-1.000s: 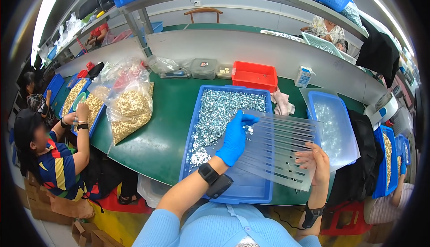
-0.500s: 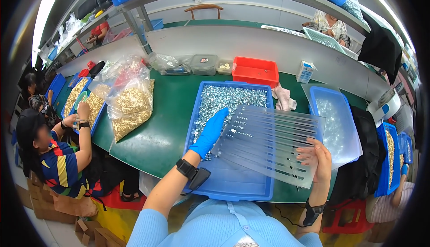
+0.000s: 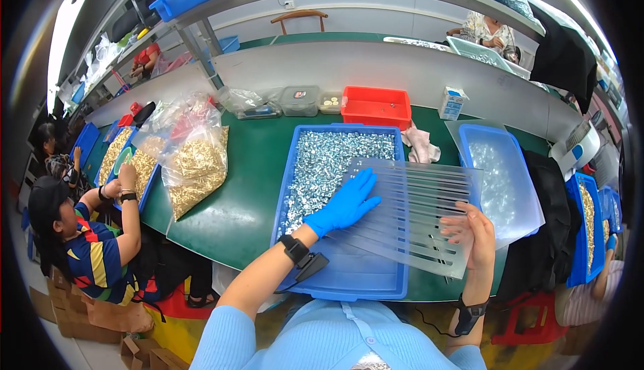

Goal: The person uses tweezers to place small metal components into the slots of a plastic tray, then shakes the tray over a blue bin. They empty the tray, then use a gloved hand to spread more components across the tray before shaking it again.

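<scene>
A clear plastic plate [image 3: 429, 199] with long parallel slots slants over a blue tray [image 3: 403, 269] in front of me. My right hand [image 3: 477, 236], bare, holds the plate by its right end, with fingers showing through or below the clear plastic. My left hand [image 3: 343, 205], in a blue glove, lies on the plate's left part with its fingers stretched out and thumb apart. Under and beyond it, small shiny metal parts [image 3: 329, 159] fill the tray's far and left portion. A few dark slivers show near the plate's right end. What lies beneath my left palm is hidden.
To the right stands another blue tray [image 3: 495, 169] with translucent sheeting. At the back are a red bin [image 3: 376, 106], lidded plastic boxes [image 3: 300, 101], a small carton [image 3: 453, 103] and a pink cloth [image 3: 420, 145]. Bags of gold-coloured parts [image 3: 194, 175] lie left, near a co-worker [image 3: 87, 236].
My left hand has moved right across the plate, its fingers spreading. The small parts that lay along the plate's left slots no longer show. My right hand and the plate have barely shifted.
</scene>
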